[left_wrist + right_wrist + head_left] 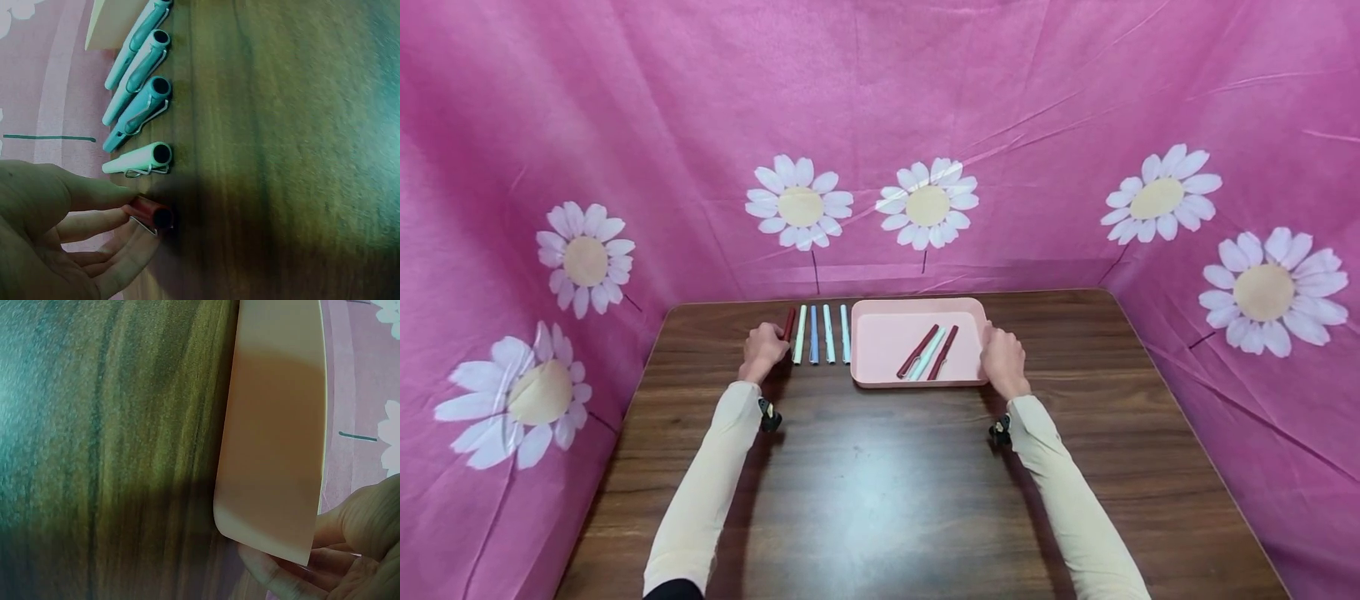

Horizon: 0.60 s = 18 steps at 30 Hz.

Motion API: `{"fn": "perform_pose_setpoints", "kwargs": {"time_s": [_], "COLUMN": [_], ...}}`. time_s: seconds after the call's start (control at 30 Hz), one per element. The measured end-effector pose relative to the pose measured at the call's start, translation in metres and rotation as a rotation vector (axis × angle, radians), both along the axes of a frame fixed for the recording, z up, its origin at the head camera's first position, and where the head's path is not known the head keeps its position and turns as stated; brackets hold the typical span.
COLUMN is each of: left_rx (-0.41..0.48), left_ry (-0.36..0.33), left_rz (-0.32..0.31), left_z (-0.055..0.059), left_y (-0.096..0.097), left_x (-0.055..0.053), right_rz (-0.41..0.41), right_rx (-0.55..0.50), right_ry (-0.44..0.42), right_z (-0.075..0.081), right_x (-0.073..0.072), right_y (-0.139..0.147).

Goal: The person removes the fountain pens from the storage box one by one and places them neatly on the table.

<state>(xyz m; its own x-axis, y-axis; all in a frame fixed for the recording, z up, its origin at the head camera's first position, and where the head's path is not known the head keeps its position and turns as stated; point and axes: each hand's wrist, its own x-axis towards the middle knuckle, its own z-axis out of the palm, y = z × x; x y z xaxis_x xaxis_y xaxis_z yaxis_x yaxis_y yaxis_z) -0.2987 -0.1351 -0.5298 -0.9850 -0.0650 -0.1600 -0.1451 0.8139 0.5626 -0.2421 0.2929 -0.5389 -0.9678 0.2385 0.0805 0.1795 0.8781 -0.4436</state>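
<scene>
a pink cloth (865, 75) printed with white daisies stands behind and beside a dark wood-grained bench (865, 533). two pale sleeves (703, 483) reach in from the near side, one left, one right. at the bench's far side sits a shallow pink tray (880, 346). the right hand (1004, 357) grips the tray's right end, its fingers against the outer wall. the left hand (763, 348), well to the left of the tray, pinches a dark red pen (150, 212) between thumb and fingers, at the left end of a row of pens. from there rightward lie a pale green pen (800, 335), a blue pen (814, 335) and two pale aqua pens (829, 335), the last just beside the tray's left wall. inside the tray, right of its middle, three pens lie aslant, near ends leftward: a mint pen (927, 354) between two dark red ones (943, 352).
</scene>
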Motion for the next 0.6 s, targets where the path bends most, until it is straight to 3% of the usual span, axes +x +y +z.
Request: {"fn": "perform_pose_setpoints", "kwargs": {"time_s": [0.37, 0.6], "left_rx": [-0.062, -0.046], "left_ry": [0.04, 0.031], "left_rz": [0.022, 0.04], "left_z": [-0.0037, -0.0063], "left_y": [0.0015, 0.0043], "left_x": [0.0009, -0.0003], "right_rz": [0.059, 0.062], "right_rx": [0.057, 0.059], "right_ry": [0.021, -0.001], "right_z": [-0.0012, -0.0002], "right_x": [-0.0008, 0.0025], "right_y": [-0.0013, -0.0002]}}
